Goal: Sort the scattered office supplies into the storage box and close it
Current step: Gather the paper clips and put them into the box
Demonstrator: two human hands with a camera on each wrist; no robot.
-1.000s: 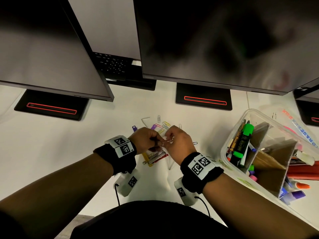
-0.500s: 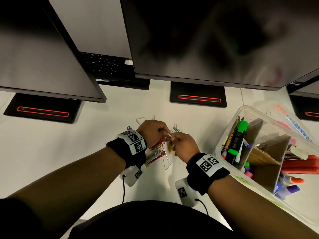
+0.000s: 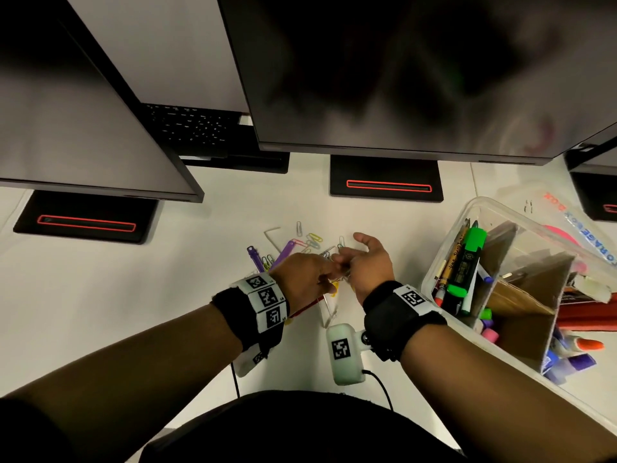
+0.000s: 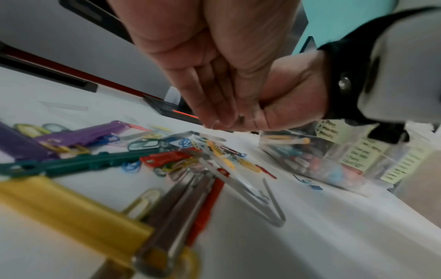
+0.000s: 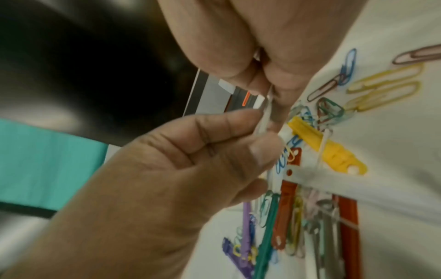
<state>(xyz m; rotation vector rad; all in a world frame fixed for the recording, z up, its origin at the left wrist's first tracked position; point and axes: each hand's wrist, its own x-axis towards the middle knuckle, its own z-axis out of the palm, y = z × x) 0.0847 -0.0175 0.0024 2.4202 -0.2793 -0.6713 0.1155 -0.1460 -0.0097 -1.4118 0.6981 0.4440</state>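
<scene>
Over a pile of coloured paper clips [image 3: 312, 242] and plastic fastener strips on the white desk, my two hands meet fingertip to fingertip. My left hand [image 3: 314, 272] pinches a thin clear strip [image 5: 262, 120] between thumb and forefinger. My right hand [image 3: 367, 262] pinches the same strip higher up, and its thumb sticks out toward the monitors. Purple [image 3: 255, 257], yellow [image 5: 326, 149], red [image 5: 286, 213] and green [image 4: 83, 164] fasteners lie below. The clear storage box [image 3: 446, 248] stands open at the right, with a green highlighter [image 3: 467, 259], pens and cardboard dividers [image 3: 534, 295] inside.
The box lid [image 3: 577, 225], with lettering, lies behind the box. Two dark monitors [image 3: 400, 78] overhang the back of the desk on black stands [image 3: 385, 183]. A keyboard [image 3: 193, 128] sits between them. Bare white desk stretches to the left of the pile.
Both hands have stayed joined and shifted a little farther from me over the pile. The right hand has rolled, so its thumb now points outward.
</scene>
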